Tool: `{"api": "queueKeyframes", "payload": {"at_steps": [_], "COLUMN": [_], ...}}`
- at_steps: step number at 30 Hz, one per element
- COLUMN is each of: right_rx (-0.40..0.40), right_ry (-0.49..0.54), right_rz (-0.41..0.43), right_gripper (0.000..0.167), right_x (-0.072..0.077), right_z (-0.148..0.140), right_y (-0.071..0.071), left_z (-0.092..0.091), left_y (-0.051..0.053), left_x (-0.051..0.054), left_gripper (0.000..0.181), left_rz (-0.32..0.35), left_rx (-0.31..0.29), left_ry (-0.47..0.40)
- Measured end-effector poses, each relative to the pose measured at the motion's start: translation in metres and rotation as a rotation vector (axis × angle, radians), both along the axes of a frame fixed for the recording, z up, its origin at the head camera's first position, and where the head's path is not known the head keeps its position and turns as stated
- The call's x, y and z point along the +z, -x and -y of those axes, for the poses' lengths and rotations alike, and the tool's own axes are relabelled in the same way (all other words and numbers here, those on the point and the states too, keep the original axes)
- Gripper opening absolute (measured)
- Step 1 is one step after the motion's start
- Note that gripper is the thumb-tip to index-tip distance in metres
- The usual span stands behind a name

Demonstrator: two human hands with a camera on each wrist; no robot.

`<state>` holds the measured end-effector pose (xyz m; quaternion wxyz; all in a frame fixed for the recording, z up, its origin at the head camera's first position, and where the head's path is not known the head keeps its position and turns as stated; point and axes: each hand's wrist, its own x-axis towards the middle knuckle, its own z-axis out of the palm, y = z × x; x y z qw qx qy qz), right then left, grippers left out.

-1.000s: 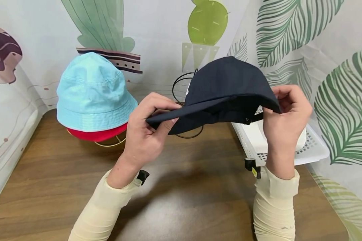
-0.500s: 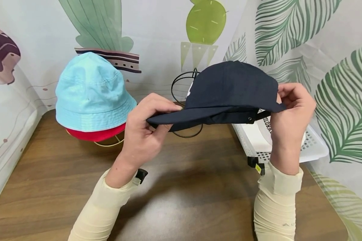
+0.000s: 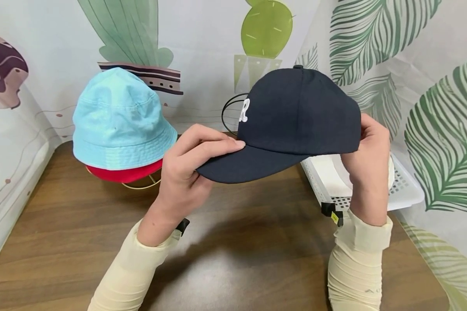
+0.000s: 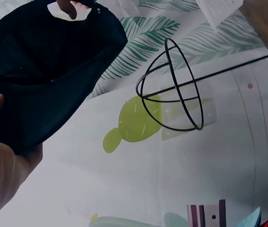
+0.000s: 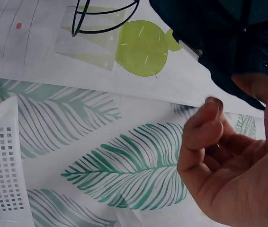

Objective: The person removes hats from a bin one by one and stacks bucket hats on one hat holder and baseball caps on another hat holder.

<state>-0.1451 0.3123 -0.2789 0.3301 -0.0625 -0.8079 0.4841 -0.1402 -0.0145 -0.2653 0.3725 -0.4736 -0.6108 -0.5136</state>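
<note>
A dark navy cap (image 3: 299,112) with a white embroidered letter is held up above the table, its brim toward the left in the head view. The left hand (image 3: 187,172) pinches the brim, fingers on top and thumb beneath. At the cap's back edge is the right hand (image 3: 367,160), its fingertips hidden behind the fabric. The left wrist view shows the inside of the cap (image 4: 63,71) and the left hand (image 4: 6,165) at its brim. In the right wrist view the thumb of the right hand (image 5: 238,165) touches the cap (image 5: 228,42), the other fingers curled outside it.
A light blue bucket hat (image 3: 116,116) sits over a red one (image 3: 126,172) on a gold wire stand (image 3: 144,186) at the left. Behind the cap rises a black wire stand (image 4: 176,86). At the right, a white perforated basket (image 3: 408,196) holds something white.
The cap has turned so that its outer side and white letter face the head camera, and its underside no longer shows there. The left fingers lie flatter over the brim; the right hand has shifted slightly.
</note>
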Motion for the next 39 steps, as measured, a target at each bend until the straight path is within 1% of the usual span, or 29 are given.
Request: {"api": "queueKeyframes", "payload": {"at_steps": [1, 3, 5, 6, 7, 8, 9, 11, 13, 14, 15, 16, 18, 21, 24, 27, 29, 30, 31, 33, 34, 35, 37, 39], "right_rx": [0.023, 0.074, 0.155, 0.212, 0.283, 0.365, 0.458, 0.691, 0.916, 1.004, 1.077, 1.117, 1.12, 1.063, 0.95, 0.818, 0.764, 0.741, 0.738, 0.723, 0.717, 0.699, 0.662, 0.601], "right_ry": [-0.023, -0.089, -0.173, -0.205, -0.219, -0.213, -0.183, -0.037, 0.181, 0.298, 0.414, 0.522, 0.684, 0.887, 1.032, 1.171, 1.255, 1.281, 1.329, 1.376, 1.391, 1.394, 1.433, 1.432], "right_rz": [0.038, 0.144, 0.242, 0.269, 0.279, 0.266, 0.232, 0.123, 0.013, -0.036, -0.073, -0.107, -0.153, -0.182, -0.193, -0.2, -0.199, -0.192, -0.189, -0.176, -0.17, -0.161, -0.17, -0.184], "right_gripper": [0.013, 0.01, 0.011, 0.013, 0.015, 0.018, 0.021, 0.025, 0.028, 0.031, 0.034, 0.036, 0.038, 0.036, 0.036, 0.034, 0.033, 0.034, 0.034, 0.037, 0.037, 0.036, 0.032, 0.029], "right_x": [0.0, 0.002, 0.006, 0.007, 0.009, 0.01, 0.012, 0.014, 0.015, 0.016, 0.017, 0.018, 0.02, 0.022, 0.022, 0.021, 0.021, 0.02, 0.019, 0.018, 0.018, 0.017, 0.016, 0.016], "right_z": [-0.001, -0.002, -0.003, -0.002, -0.002, -0.001, 0.001, 0.005, 0.011, 0.015, 0.02, 0.025, 0.035, 0.048, 0.06, 0.069, 0.074, 0.075, 0.076, 0.078, 0.078, 0.079, 0.08, 0.081], "right_y": [0.0, -0.003, -0.008, -0.01, -0.013, -0.016, -0.019, -0.024, -0.03, -0.033, -0.035, -0.037, -0.04, -0.041, -0.039, -0.036, -0.035, -0.034, -0.034, -0.033, -0.032, -0.03, -0.027, -0.023], "left_z": [0.0, -0.001, -0.002, -0.002, -0.003, -0.003, -0.004, -0.006, -0.008, -0.009, -0.01, -0.011, -0.014, -0.019, -0.025, -0.03, -0.033, -0.035, -0.036, -0.04, -0.041, -0.042, -0.044, -0.045], "left_y": [0.0, -0.001, -0.001, -0.001, -0.001, -0.001, -0.001, -0.001, -0.001, -0.001, -0.002, -0.002, -0.003, -0.004, -0.005, -0.007, -0.008, -0.008, -0.008, -0.007, -0.007, -0.007, -0.006, -0.006], "left_x": [0.0, -0.001, -0.001, -0.002, -0.002, -0.002, -0.003, -0.004, -0.005, -0.005, -0.006, -0.007, -0.008, -0.01, -0.012, -0.017, -0.022, -0.025, -0.027, -0.032, -0.035, -0.037, -0.041, -0.044], "left_gripper": [0.019, 0.019, 0.02, 0.02, 0.02, 0.019, 0.019, 0.021, 0.023, 0.025, 0.026, 0.027, 0.029, 0.031, 0.03, 0.026, 0.025, 0.025, 0.025, 0.026, 0.026, 0.027, 0.027, 0.027], "left_rz": [-0.014, -0.038, -0.06, -0.073, -0.085, -0.099, -0.116, -0.159, -0.204, -0.225, -0.246, -0.264, -0.305, -0.379, -0.462, -0.528, -0.563, -0.578, -0.591, -0.611, -0.621, -0.638, -0.672, -0.703], "left_rx": [0.012, 0.033, 0.057, 0.07, 0.084, 0.099, 0.117, 0.162, 0.217, 0.247, 0.277, 0.307, 0.366, 0.438, 0.493, 0.545, 0.577, 0.589, 0.599, 0.6, 0.588, 0.578, 0.553, 0.531], "left_ry": [0.001, 0.001, -0.002, -0.006, -0.01, -0.013, -0.014, -0.012, -0.001, 0.008, 0.017, 0.026, 0.042, 0.048, 0.051, 0.08, 0.116, 0.134, 0.15, 0.177, 0.187, 0.196, 0.214, 0.24]}}
